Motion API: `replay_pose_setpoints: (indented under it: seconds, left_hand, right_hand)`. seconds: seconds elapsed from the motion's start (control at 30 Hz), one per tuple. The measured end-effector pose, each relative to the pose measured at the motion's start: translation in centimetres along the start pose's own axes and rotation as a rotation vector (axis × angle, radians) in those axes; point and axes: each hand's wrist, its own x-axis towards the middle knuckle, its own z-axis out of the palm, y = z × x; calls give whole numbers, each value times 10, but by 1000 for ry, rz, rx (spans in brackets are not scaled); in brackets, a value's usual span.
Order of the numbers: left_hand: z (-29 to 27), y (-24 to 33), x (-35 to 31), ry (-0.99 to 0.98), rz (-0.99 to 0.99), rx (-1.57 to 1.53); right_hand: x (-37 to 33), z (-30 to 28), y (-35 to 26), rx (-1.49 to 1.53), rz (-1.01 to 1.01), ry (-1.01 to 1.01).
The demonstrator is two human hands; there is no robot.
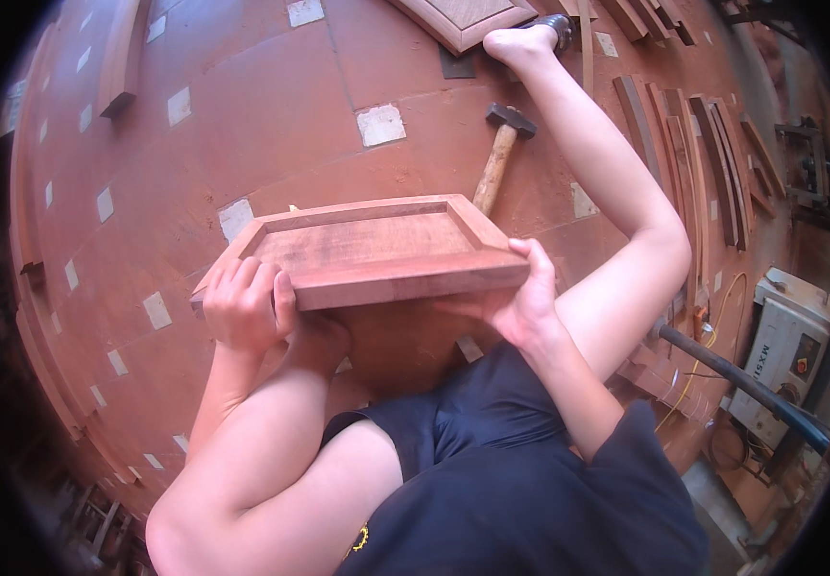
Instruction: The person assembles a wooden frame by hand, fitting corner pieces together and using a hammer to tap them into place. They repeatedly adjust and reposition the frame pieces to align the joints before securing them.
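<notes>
The panel (376, 240), at the centre of the frame, is reddish-brown wood, its raised border surrounding a sunken middle. At centre-left, the left grip (240, 305) is curled closed around the panel's left end. Right of centre, the right grip (530, 302) clasps the right corner, thumb on top, fingers reaching underneath.

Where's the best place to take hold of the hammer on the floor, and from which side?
I'd grip the middle of its wooden handle, from above and slightly left. The handle is long and slim, its dark head points away, the framed panel overlaps its near end in this view, and the lower leg lies to its right.
</notes>
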Motion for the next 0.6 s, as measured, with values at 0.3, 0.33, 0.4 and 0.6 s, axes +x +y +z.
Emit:
replay_pose_setpoints:
  seconds: [0.3, 0.33, 0.4, 0.6]
  left_hand:
    - [10, -12, -39, 61, 125, -33]
    - [16, -13, -53, 73, 127, -34]
    - [29, -15, -82, 100, 131, -51]
    - [54, -14, -105, 304, -225, 150]
  right_hand:
    - [19, -43, 23, -131, 313, 111]
    - [25, -56, 32, -135, 359, 85]
    - [28, -65, 43, -167, 433, 88]
    - [36, -57, 57, -274, 386, 0]
